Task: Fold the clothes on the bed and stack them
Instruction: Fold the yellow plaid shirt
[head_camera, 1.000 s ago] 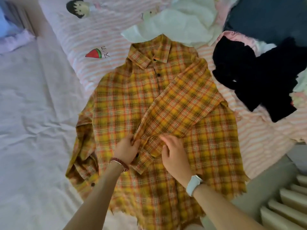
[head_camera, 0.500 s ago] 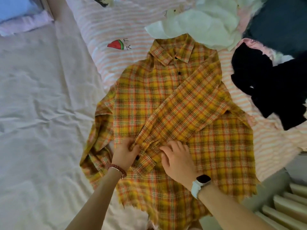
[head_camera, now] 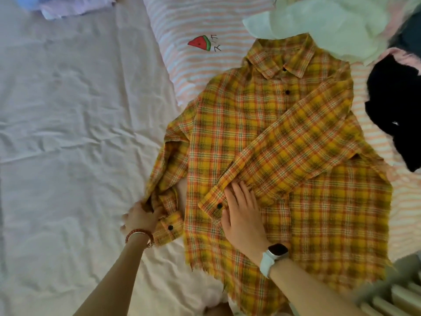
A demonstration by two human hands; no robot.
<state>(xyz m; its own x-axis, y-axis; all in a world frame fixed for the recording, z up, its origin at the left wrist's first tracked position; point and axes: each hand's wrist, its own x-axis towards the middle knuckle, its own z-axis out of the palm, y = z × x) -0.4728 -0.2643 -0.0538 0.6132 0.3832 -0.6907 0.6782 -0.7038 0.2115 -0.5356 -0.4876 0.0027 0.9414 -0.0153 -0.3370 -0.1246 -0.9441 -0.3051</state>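
Our left hand (head_camera: pixel 142 216) has left the folded sleeve for the other sleeve's cuff (head_camera: pixel 168 228), gripping it — right hand (head_camera: pixel 242 218) presses flat on the plaid shirt (head_camera: pixel 296 201), spread on the bed (head_camera: pixel 57 133) — second fold next.

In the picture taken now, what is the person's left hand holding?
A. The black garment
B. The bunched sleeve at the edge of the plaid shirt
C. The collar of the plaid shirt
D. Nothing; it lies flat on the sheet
B: the left hand grips the bunched sleeve at the edge of the plaid shirt, near its buttoned cuff, while the right hand rests flat on the other sleeve folded across the front.
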